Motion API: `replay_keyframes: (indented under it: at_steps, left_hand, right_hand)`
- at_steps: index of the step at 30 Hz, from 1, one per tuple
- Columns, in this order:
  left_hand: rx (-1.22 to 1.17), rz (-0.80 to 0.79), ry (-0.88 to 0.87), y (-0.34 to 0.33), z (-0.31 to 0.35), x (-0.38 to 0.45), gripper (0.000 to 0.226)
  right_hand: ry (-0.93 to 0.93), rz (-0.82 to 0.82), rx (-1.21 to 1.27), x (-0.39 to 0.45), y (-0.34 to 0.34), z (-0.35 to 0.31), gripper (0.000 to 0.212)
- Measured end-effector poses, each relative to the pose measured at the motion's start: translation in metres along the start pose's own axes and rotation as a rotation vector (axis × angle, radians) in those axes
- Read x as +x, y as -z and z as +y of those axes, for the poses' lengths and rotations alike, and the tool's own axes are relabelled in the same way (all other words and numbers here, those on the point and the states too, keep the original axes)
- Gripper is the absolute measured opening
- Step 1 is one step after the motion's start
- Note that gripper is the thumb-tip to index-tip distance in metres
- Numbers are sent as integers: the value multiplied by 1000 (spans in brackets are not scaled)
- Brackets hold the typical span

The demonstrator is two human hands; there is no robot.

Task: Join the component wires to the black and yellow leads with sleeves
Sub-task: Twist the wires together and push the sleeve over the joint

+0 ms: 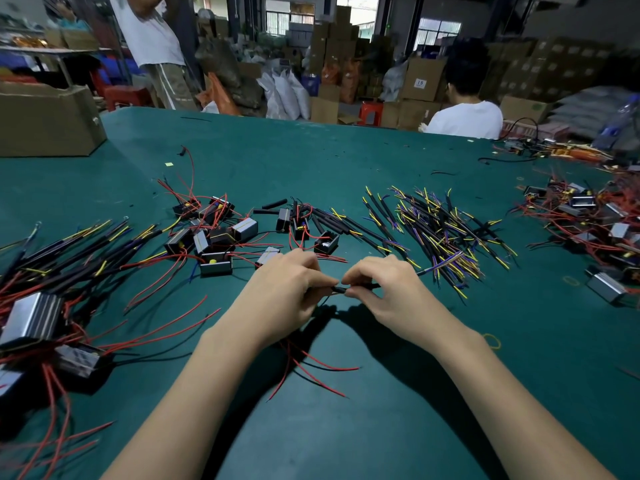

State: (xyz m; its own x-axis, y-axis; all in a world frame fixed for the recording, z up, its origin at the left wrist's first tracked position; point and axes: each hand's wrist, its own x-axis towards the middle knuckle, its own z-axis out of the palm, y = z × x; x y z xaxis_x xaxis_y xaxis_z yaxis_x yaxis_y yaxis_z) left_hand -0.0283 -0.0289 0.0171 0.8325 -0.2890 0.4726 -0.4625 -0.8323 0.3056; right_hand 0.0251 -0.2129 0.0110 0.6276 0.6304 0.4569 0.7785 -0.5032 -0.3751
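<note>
Here — both hands at the bench's (346,150) near edge, mid-span.
Left hand (287,289) and right hand (377,289) — fingers pinching one black sleeve (341,289); red wires (311,365) trail beneath.

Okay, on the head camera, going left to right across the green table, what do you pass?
Finished pile with grey boxes → left hand → black sleeve → right hand → pile of black and yellow leads → yellow rubber band

Wire joint (337,289) between pinching hands — too small, hidden.
</note>
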Motion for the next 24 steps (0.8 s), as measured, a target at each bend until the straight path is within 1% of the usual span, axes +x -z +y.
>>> replay_keyframes:
  at_steps: [3, 4, 6, 9, 14, 16, 19, 20, 22, 24]
  left_hand:
    - [-100, 64, 115, -3, -3, -1, 14]
    - [-129, 74, 134, -4, -4, -1, 12]
    - [-168, 85, 153, -5, -5, 0, 8]
    - [-201, 98, 141, -5, -5, -1, 4]
    - [-238, 116, 111, -7, 0, 0, 3]
    - [-285, 119, 146, -7, 3, 1, 2]
    - [-413, 159, 274, -1, 3, 2, 5]
    - [-410, 135, 322, 3, 0, 1, 8]
    - [-398, 21, 391, 10, -7, -1, 12]
    - [-465, -77, 433, 14, -10, -3, 14]
  right_hand:
    - [-58, -38, 93, 1, 7, 3, 20]
    - [-76, -63, 93, 1, 9, 5, 21]
    - [-92, -89, 33, 0, 13, 9, 14]
    - [-76, -66, 42, 0, 13, 9, 3]
    - [-17, -4, 61, -1, 7, 9, 8]
    - [-14, 11, 31, -2, 7, 12, 11]
    - [1, 39, 8, -3, 8, 14, 13]
    - [4, 49, 3, -3, 8, 14, 13]
    - [5, 67, -3, -4, 8, 14, 12]
    - [14, 78, -13, -4, 10, 14, 11]
